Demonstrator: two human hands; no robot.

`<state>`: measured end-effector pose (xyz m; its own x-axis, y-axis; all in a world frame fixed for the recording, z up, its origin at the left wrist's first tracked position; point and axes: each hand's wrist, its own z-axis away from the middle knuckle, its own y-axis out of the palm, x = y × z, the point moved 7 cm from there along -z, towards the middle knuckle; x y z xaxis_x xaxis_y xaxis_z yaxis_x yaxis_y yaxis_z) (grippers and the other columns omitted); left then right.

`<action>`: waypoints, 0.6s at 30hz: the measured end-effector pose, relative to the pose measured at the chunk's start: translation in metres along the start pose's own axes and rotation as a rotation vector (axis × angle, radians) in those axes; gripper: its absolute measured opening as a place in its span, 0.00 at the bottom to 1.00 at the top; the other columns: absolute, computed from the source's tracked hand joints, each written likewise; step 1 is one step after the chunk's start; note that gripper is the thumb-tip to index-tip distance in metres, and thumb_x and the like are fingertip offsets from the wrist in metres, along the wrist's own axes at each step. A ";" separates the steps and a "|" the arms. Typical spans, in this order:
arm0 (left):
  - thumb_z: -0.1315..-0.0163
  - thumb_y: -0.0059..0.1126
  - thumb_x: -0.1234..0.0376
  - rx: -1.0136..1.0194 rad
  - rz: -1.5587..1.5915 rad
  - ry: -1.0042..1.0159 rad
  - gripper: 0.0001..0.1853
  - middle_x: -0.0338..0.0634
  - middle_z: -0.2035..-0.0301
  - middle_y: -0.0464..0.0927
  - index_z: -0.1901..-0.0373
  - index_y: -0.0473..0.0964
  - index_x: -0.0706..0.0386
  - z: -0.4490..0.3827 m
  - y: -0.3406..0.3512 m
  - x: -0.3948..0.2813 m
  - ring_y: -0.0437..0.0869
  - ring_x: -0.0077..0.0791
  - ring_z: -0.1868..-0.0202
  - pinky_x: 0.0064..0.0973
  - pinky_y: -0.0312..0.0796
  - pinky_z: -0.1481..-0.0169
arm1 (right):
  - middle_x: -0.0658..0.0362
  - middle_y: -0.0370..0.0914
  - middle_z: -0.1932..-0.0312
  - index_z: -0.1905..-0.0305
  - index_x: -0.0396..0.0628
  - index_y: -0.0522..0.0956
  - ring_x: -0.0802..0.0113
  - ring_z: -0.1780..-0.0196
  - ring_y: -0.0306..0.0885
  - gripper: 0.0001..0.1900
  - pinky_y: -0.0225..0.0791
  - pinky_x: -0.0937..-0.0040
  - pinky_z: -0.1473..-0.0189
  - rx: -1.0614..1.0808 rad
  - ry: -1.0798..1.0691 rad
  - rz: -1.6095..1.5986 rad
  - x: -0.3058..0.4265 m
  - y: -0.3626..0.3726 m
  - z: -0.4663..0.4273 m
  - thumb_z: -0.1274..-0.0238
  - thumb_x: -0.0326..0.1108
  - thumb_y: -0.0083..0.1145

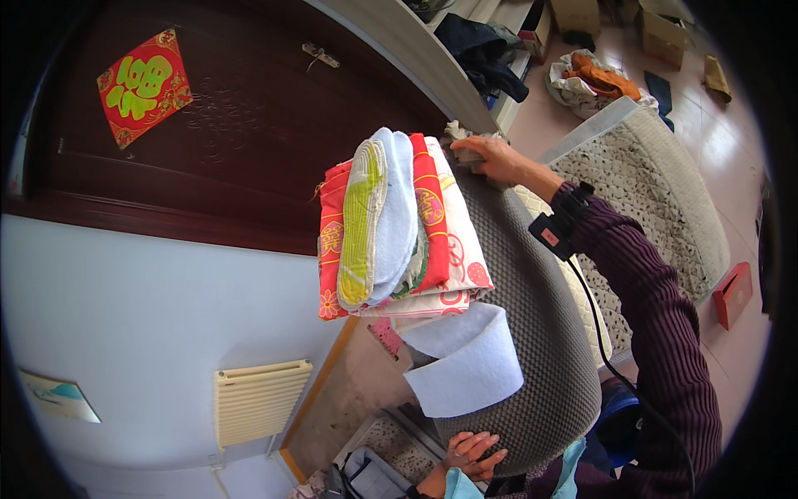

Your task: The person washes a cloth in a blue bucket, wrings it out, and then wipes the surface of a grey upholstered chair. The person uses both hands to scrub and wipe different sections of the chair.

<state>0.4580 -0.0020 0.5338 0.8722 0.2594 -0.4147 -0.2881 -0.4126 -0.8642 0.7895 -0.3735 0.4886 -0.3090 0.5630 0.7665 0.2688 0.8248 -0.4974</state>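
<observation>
My right hand (495, 161) reaches to the far end of a grey textured cushion (530, 262), its fingers curled over a crumpled whitish cloth (461, 134). At the cushion's near end, my left hand (472, 454) grips the edge with its fingers on the surface. On the cushion's left side rests a stack of folded red fabric (430, 206) and white printed fabric (458, 243). Pale blue insole-shaped pieces (396, 218) and a yellow-green stitched insole (361, 231) lie on top. A curved strip of pale blue felt (467, 368) sits beside the stack.
A dark door (249, 125) and a wall radiator (265, 402) stand at the left. A quilted mat (623, 187) extends at the right, near a red box (732, 294). Shelves with dark clothing (477, 50) and a heap with orange cloth (598, 75) are beyond. A cable (592, 305) hangs from my right wrist.
</observation>
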 end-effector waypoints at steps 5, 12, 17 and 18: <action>0.43 0.46 0.58 -0.019 0.014 0.009 0.15 0.36 0.51 0.73 0.55 0.78 0.40 -0.003 -0.002 0.000 0.70 0.30 0.49 0.33 0.60 0.45 | 0.53 0.71 0.48 0.47 0.48 0.72 0.53 0.42 0.69 0.29 0.64 0.61 0.41 0.157 -0.168 -0.090 0.044 -0.002 0.037 0.62 0.19 0.59; 0.41 0.45 0.58 -0.010 0.008 -0.004 0.15 0.36 0.52 0.74 0.56 0.78 0.41 0.000 -0.001 0.001 0.70 0.30 0.50 0.33 0.63 0.47 | 0.51 0.70 0.45 0.55 0.51 0.74 0.51 0.42 0.68 0.18 0.65 0.60 0.43 0.212 -0.088 -0.056 0.096 -0.012 0.124 0.55 0.29 0.64; 0.40 0.44 0.58 -0.032 0.036 -0.001 0.15 0.35 0.53 0.74 0.55 0.78 0.41 0.001 0.000 0.001 0.71 0.29 0.51 0.32 0.64 0.50 | 0.52 0.69 0.44 0.58 0.50 0.74 0.52 0.41 0.69 0.17 0.67 0.61 0.45 0.037 -0.004 0.051 0.076 -0.006 0.101 0.56 0.32 0.65; 0.40 0.45 0.58 -0.027 0.036 0.001 0.15 0.35 0.53 0.74 0.55 0.78 0.41 0.000 0.000 0.001 0.71 0.29 0.51 0.32 0.64 0.50 | 0.55 0.72 0.48 0.58 0.50 0.74 0.54 0.44 0.70 0.17 0.67 0.60 0.47 0.017 -0.012 0.086 0.068 -0.004 0.089 0.57 0.31 0.65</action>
<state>0.4590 -0.0018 0.5332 0.8617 0.2431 -0.4455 -0.3087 -0.4456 -0.8403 0.6863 -0.3340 0.5070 -0.2965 0.6321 0.7159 0.2796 0.7742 -0.5678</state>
